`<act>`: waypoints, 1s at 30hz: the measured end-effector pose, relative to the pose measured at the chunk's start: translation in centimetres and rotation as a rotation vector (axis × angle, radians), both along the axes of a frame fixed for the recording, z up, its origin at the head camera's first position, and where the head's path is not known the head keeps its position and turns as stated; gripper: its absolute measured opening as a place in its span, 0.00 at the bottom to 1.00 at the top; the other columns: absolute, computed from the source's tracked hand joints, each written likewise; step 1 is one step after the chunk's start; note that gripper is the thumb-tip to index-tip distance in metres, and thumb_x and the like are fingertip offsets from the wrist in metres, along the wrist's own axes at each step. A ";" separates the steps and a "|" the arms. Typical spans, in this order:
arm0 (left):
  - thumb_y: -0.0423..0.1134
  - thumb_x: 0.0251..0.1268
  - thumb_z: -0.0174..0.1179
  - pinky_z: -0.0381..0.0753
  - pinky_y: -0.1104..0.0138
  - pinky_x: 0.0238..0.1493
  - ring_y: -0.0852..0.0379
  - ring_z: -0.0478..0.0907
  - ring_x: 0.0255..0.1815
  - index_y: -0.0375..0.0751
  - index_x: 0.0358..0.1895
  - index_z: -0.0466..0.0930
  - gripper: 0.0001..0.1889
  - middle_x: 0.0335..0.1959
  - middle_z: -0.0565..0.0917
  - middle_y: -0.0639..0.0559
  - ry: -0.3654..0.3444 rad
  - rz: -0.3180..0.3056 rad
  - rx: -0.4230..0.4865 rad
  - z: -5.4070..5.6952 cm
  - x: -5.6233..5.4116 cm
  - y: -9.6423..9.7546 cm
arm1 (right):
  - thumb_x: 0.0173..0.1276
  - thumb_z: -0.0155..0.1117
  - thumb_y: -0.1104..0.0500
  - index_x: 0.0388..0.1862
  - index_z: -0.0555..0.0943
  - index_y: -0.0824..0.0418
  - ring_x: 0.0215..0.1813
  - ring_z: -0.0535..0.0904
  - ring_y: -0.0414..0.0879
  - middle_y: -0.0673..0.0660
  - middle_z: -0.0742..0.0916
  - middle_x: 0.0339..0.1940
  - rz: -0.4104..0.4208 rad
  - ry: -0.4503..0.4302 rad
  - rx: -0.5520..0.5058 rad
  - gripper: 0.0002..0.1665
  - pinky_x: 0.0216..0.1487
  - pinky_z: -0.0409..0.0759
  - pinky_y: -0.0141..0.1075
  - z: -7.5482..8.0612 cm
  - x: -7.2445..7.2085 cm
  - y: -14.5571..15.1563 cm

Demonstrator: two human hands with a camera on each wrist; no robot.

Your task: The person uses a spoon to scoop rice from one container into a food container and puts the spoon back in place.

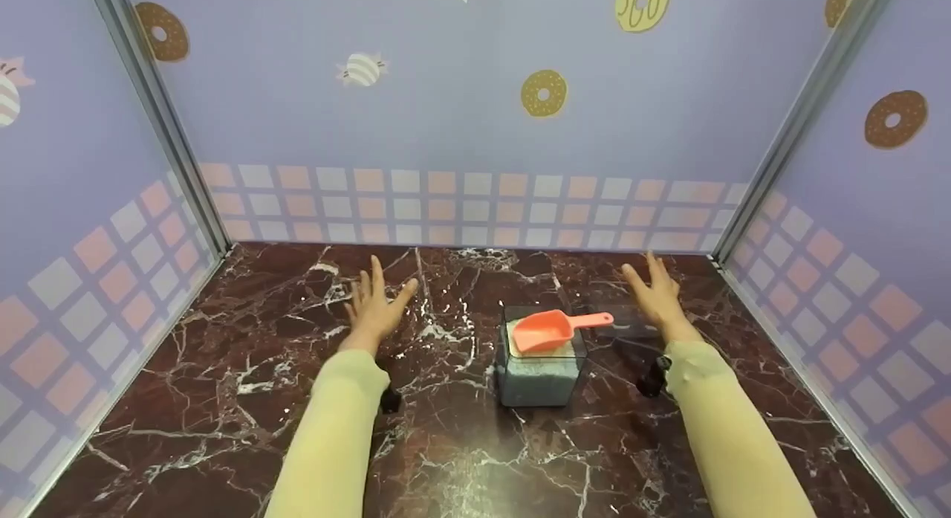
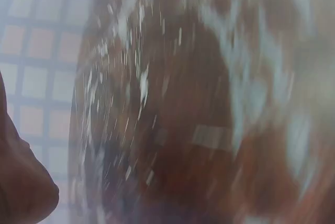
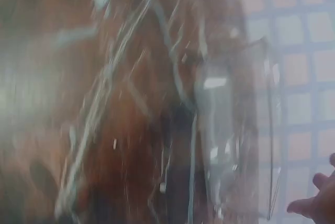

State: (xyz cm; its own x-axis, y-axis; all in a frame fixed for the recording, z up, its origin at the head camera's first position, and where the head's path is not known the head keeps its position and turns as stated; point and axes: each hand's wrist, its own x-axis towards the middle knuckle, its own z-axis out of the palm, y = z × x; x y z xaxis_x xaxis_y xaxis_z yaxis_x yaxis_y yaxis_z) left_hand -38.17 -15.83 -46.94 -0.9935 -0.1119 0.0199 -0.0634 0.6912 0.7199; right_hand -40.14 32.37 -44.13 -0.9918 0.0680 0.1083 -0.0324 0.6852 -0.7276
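Both grips are released: the left hand [image 1: 375,310] and right hand [image 1: 657,301] hold nothing, fingers apart. Between them, nearer the right, the orange scoop [image 1: 544,332] lies on pale powdery fill [image 1: 542,366] in a clear box [image 1: 535,395] on the desk [image 1: 215,354]. The scoop should be light and stiff; pinch its handle [image 1: 593,320], which juts past the rim. The box is likely heavier and slick, best cupped around both sides. A see-through piece [image 3: 221,130], too faint to name, sits near the right hand
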 end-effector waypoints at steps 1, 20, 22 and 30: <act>0.73 0.74 0.40 0.28 0.34 0.82 0.32 0.25 0.85 0.56 0.83 0.19 0.51 0.85 0.31 0.35 0.026 0.004 0.063 -0.3 0.0 0.4 | 0.81 0.40 0.32 0.87 0.37 0.54 0.85 0.33 0.73 0.68 0.41 0.86 0.000 0.007 -0.047 0.49 0.83 0.35 0.68 0.0 0.1 -0.1; 0.63 0.72 0.59 0.56 0.45 0.83 0.37 0.54 0.84 0.47 0.85 0.47 0.48 0.83 0.58 0.40 0.168 -0.438 0.826 -1.0 5.5 8.8 | 0.83 0.43 0.38 0.80 0.60 0.71 0.55 0.84 0.36 0.58 0.83 0.68 0.244 -0.197 -0.675 0.44 0.64 0.82 0.40 1.2 6.5 -2.5; 0.65 0.63 0.66 0.57 0.46 0.83 0.39 0.54 0.84 0.47 0.85 0.46 0.54 0.83 0.58 0.41 0.167 -0.491 0.772 -0.9 5.8 9.5 | 0.84 0.45 0.40 0.78 0.62 0.72 0.51 0.85 0.36 0.56 0.87 0.61 0.249 -0.223 -0.674 0.42 0.56 0.84 0.33 1.4 7.0 -2.8; 0.64 0.43 0.79 0.51 0.47 0.84 0.43 0.52 0.85 0.57 0.86 0.38 0.70 0.86 0.51 0.45 0.110 -0.614 0.535 -0.8 7.1 11.6 | 0.83 0.49 0.43 0.77 0.66 0.70 0.49 0.87 0.40 0.45 0.86 0.46 0.217 -0.251 -0.592 0.38 0.51 0.86 0.31 1.8 8.1 -3.7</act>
